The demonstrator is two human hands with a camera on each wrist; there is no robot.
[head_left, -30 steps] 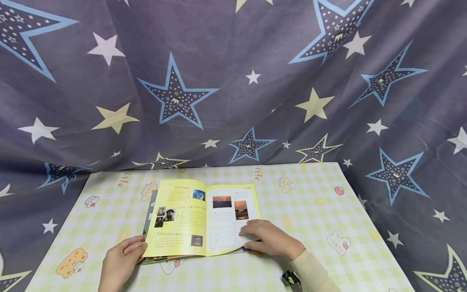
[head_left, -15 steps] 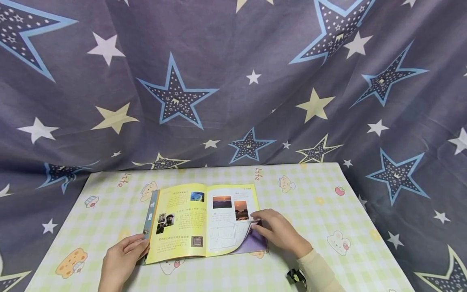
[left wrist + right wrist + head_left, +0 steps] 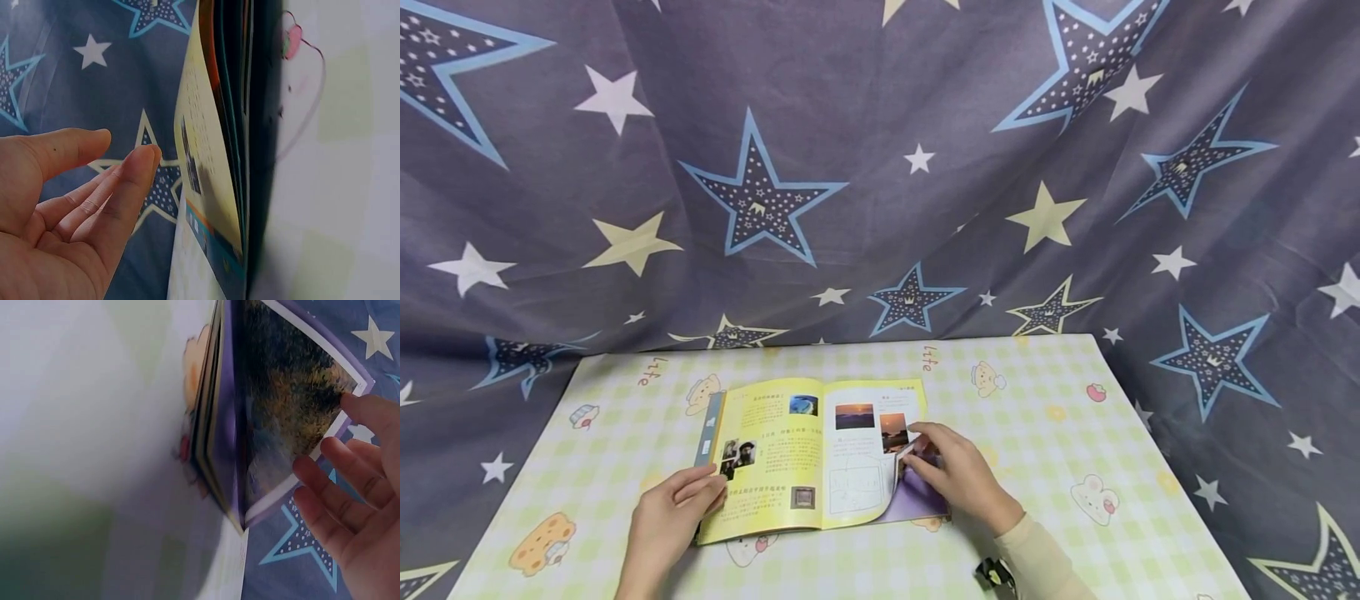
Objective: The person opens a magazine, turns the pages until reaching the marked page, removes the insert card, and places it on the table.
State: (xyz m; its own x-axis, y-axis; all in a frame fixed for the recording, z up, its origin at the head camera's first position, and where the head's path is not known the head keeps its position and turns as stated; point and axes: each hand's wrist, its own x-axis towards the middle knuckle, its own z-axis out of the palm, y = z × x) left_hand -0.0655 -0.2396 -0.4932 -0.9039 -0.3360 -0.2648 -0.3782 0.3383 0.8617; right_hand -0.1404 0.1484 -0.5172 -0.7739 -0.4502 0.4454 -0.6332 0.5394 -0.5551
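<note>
Star-printed curtain (image 3: 865,200) is hanging beyond my hands; checked cloth (image 3: 1022,442) is lying beneath them. One open book (image 3: 820,454) is resting between them. My left hand (image 3: 672,515) is holding thumb and fingers apart with nothing between, at the outer edge of the left-hand page (image 3: 771,462); its fingertips are now lying farther inward than half a second ago. My right hand (image 3: 966,479) is pinching the right-hand page (image 3: 863,454) near its lower corner, which is now curling farther toward my left hand, exposing the purple page (image 3: 917,498) beneath.
</note>
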